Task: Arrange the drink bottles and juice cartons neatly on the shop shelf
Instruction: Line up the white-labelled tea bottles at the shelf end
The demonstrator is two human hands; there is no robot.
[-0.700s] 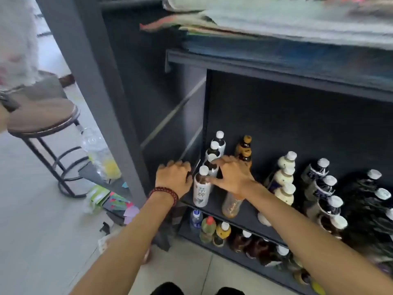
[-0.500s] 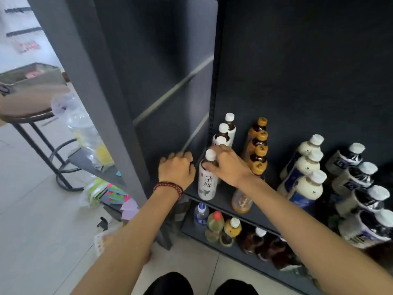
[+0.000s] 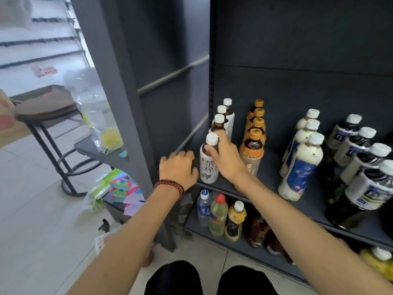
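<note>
A: Just to the right of the left hand (image 3: 177, 169), what stands there?

B: A white-labelled plastic bottle with a white cap (image 3: 209, 165), upright at the front edge of the dark grey metal shelf (image 3: 270, 173). The right hand (image 3: 226, 159) has it by the neck, thumb and fingers pinched round it under the cap.

A: And the left hand?

B: Knuckles up, fingers bent, resting on the shelf's front left corner, just beside the bottle. Whether it hooks the edge, I cannot tell. There is a red beaded bracelet (image 3: 170, 185) at its wrist.

A: Behind the right hand?

B: Three more white-capped bottles (image 3: 221, 122) in a line towards the back. Right of that hand is a row of orange-capped bottles (image 3: 254, 145). Further right come milky white bottles with blue labels (image 3: 299, 167), then dark bottles with white caps (image 3: 361, 184).

A: Below the hands?

B: One level down, a clear water bottle with a blue label (image 3: 204, 209) and a green bottle with a red cap (image 3: 219, 211), side by side.
</note>
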